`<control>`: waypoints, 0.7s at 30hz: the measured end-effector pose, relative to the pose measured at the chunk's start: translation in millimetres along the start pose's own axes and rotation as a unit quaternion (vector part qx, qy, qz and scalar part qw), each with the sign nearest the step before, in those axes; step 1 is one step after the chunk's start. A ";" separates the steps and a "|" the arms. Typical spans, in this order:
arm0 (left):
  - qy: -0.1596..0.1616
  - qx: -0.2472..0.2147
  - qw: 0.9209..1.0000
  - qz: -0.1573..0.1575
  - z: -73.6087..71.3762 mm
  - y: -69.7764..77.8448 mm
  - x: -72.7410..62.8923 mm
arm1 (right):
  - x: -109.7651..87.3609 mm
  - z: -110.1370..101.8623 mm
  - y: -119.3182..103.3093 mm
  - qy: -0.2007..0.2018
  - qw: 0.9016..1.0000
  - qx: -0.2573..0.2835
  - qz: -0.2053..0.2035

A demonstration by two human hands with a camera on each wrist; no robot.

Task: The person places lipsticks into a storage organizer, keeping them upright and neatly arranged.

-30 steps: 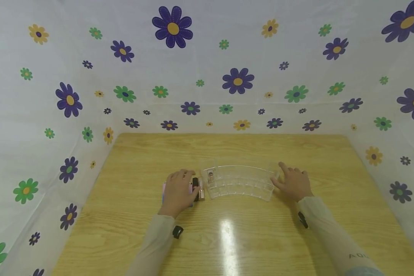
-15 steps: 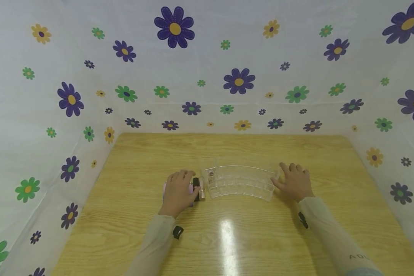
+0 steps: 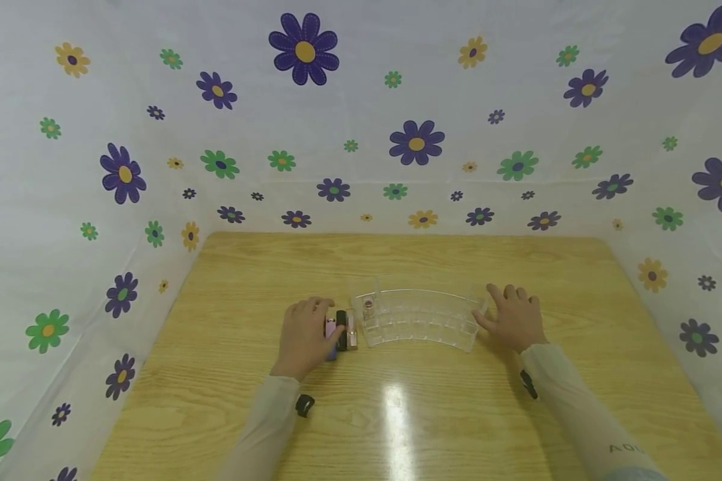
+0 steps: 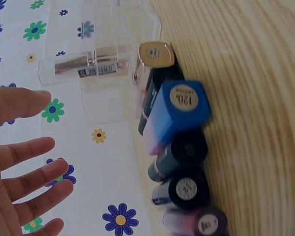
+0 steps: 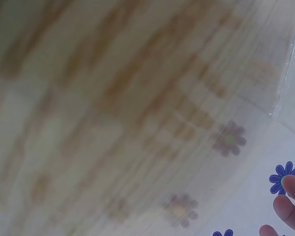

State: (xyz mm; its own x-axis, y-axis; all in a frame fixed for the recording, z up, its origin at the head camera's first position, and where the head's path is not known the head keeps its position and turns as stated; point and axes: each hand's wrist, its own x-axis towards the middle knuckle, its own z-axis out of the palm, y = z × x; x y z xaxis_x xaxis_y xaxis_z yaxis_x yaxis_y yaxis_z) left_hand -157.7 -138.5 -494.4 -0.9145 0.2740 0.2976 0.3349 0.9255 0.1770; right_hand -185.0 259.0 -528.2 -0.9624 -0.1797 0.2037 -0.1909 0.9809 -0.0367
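Note:
A clear, curved lipstick organizer (image 3: 424,317) lies mid-table, with one lipstick (image 4: 96,66) in its left end. Several lipsticks lie in a row at its left; the left wrist view shows a gold-ended lipstick (image 4: 156,55), a blue-ended lipstick (image 4: 184,105), dark lipsticks (image 4: 187,189) and a pinkish lipstick (image 4: 206,223). My left hand (image 3: 303,337) is over this row in the head view, partly covering it. Its fingers are spread with nothing between them. My right hand (image 3: 513,321) is at the organizer's right end, thumb by the edge, fingers extended; whether it touches is unclear.
The wooden table (image 3: 445,414) reaches back to a white flower-print sheet (image 3: 361,120), which also hangs on the left and right. Dark bands (image 3: 304,405) show at both wrists. Wood grain, seen blurred, fills most of the right wrist view.
My left hand has shifted a little to the left, uncovering more of the pink and blue lipstick next to the dark one. My right hand and the organizer stay put.

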 end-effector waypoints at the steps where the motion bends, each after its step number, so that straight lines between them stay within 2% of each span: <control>1: -0.003 0.001 1.000 -0.003 -0.3 -2.4 -0.5 | 0.2 -0.3 -0.2 -0.001 1.000 -0.001 0.000; 4: -0.011 -0.003 1.000 -0.005 -2.9 -10.0 -2.0 | 0.7 0.5 0.3 -0.007 1.000 -0.002 -0.001; 8: -0.038 0.006 0.999 -0.013 -5.6 -23.4 -4.6 | 0.7 2.3 0.8 -0.012 1.000 0.002 0.000; 12: -0.065 0.012 0.997 -0.033 -7.5 -37.6 -8.8 | 0.4 5.0 1.7 -0.011 1.000 0.004 0.002; 15: -0.072 0.008 0.996 -0.044 -8.7 -46.1 -12.7 | 0.5 6.1 1.9 -0.010 1.000 0.005 0.000; 21: -0.073 0.017 0.996 -0.046 -7.7 -57.5 -18.2 | 1.3 5.7 1.0 -0.020 1.000 0.009 0.005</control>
State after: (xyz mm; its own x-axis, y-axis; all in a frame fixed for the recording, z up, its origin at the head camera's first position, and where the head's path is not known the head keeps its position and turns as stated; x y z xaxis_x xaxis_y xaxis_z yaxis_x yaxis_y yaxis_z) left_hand -158.5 -198.7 -502.8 -0.9649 0.2211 0.1415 0.2430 0.9561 0.1637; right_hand -187.5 259.3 -533.5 -0.9712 -0.1737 0.1631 -0.1849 0.9812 -0.0559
